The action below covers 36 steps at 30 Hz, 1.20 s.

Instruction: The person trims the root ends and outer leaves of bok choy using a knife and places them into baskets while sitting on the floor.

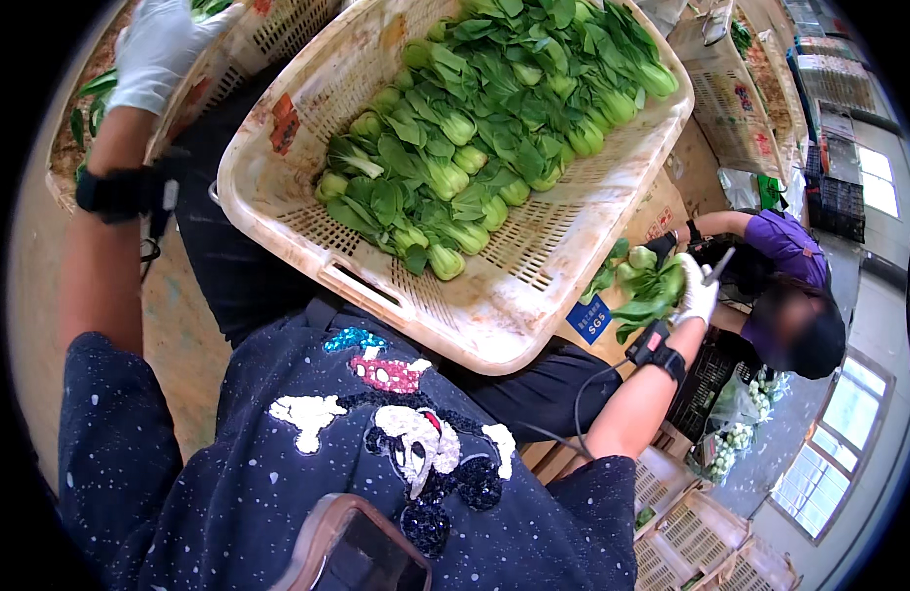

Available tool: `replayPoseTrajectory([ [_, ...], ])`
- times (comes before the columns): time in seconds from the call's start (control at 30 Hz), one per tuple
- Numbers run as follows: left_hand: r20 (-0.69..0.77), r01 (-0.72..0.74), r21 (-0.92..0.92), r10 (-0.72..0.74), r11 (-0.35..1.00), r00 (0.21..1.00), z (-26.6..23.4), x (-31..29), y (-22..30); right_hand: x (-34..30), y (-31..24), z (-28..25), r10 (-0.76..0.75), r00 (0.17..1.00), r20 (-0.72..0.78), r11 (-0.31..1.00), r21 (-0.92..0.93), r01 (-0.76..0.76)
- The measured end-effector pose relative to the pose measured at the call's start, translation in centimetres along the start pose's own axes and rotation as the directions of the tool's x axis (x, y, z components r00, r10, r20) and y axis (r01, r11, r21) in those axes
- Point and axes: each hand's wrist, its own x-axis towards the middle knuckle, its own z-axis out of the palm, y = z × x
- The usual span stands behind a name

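Observation:
My left hand (164, 49), in a white glove, reaches to the rim of a crate at the upper left. Its visible fingers look apart, and the top edge of the picture cuts some off. My right hand (697, 292), also gloved, is closed around several heads of bok choy (644, 279) beside my right knee. From the same hand sticks a thin grey tool (720, 264), perhaps a knife. Between my arms, a large stained plastic crate (583, 222) rests tilted across my lap. Rows of bok choy heads (445, 177) lie in it, pale stems toward me.
Crates with leafy scraps stand at the left (194, 94) and upper right (721, 94). A co-worker in a purple top (785, 246) is close on the right. Behind lie bagged vegetables (736, 433) and stacked pale crates (691, 532). A phone (361, 552) hangs at my chest.

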Motion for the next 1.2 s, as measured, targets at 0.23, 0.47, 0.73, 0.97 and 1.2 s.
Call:
replayPoseTrajectory([
  [0.23,0.564,0.397,-0.805,0.778,0.442,0.276,8.9,-9.9,18.0,0.8,3.7,0.7,0.324,0.943,-0.077,0.943,-0.053,-0.329],
  [0.47,0.738,-0.169,-0.673,0.638,0.72,-0.22,15.9,-27.3,26.2,-13.2,-9.6,4.8,-0.048,0.95,0.309,0.766,0.622,-0.163],
  [0.73,0.665,-0.015,-0.641,0.546,0.767,-0.509,14.9,-21.7,24.6,-15.3,-11.7,6.8,-0.038,0.96,0.277,0.949,0.311,-0.052],
  [0.97,0.469,0.906,-0.324,0.785,-0.273,0.404,5.4,-9.2,17.3,-20.7,-13.3,9.5,-0.326,0.832,0.45,0.898,0.422,0.124],
  [1.2,0.574,0.587,-0.809,0.26,0.031,0.777,-3.5,-7.8,8.4,-27.4,-22.3,15.4,-0.861,0.39,0.327,0.477,0.251,0.842],
])
